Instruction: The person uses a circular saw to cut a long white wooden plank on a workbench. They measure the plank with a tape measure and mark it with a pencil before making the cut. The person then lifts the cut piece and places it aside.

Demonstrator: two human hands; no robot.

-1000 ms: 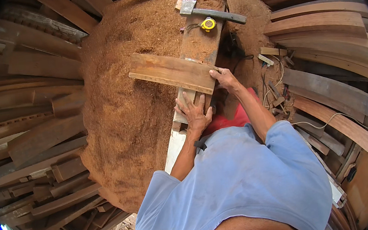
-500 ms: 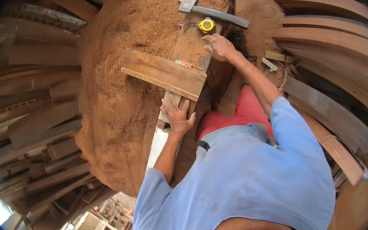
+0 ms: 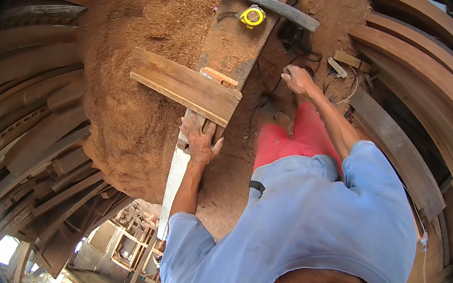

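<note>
My left hand lies with spread fingers at the near edge of a short brown wooden board, its fingertips against the board and the bench under it. The board lies crosswise on a long narrow bench. A small light wood piece sits just behind the board. Right of the bench, my right hand is raised with curled fingers, touching neither board nor bench; whether it holds something is hidden. Farther up the bench are a yellow tape measure and a hammer-like tool with a flat metal head.
Sawdust is heaped left of the bench. Stacked planks line the left side, and curved timbers the right. Small offcuts and a dark cord lie on the floor at right. Wooden frames stand at lower left.
My right hand has drawn back from beside the tape measure toward my body, and its fingers have curled in. My left hand stays at the board's near edge. The view has shifted.
</note>
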